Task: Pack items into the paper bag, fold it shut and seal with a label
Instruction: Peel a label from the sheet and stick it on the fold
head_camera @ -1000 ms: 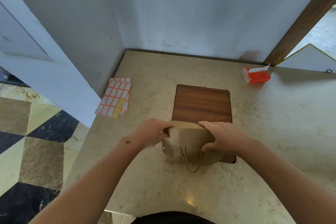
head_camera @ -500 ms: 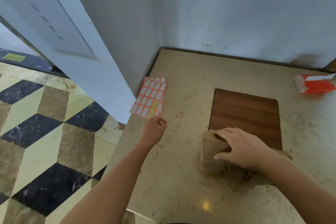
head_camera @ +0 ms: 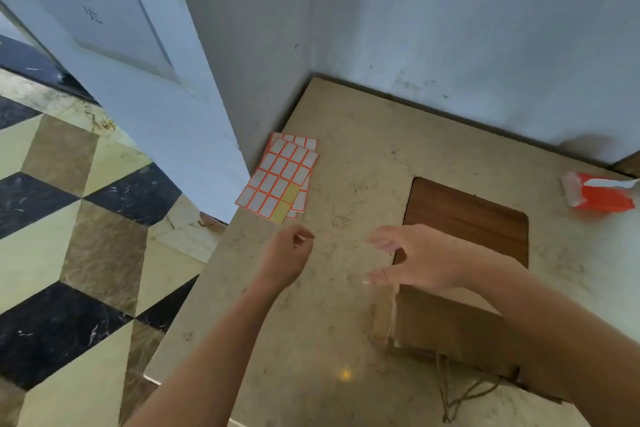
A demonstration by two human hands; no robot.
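Folded brown paper bag lying on the tabletop at about 5 o'clock of the view, partly hidden under the right forearm, with its twine handles trailing toward 6 o'clock. Near edge of the bag resting on the dark wooden inlay set into the tabletop. Right hand raised just beyond the bag at its 11 o'clock side, fingers spread and relaxed, holding nothing, somewhat blurred. Left hand at 9 o'clock from the right hand, well apart from the bag, fingertips curled together near the thumb; cannot tell whether something small is pinched there. Sheets of orange-edged labels at 12 o'clock from the left hand, close to it but not touching, lying at the tabletop edge against the wall, two label places on the top sheet showing yellow. Orange and white packet far off at 2 o'clock, near the back wall. Patterned tile floor at 9 o'clock.
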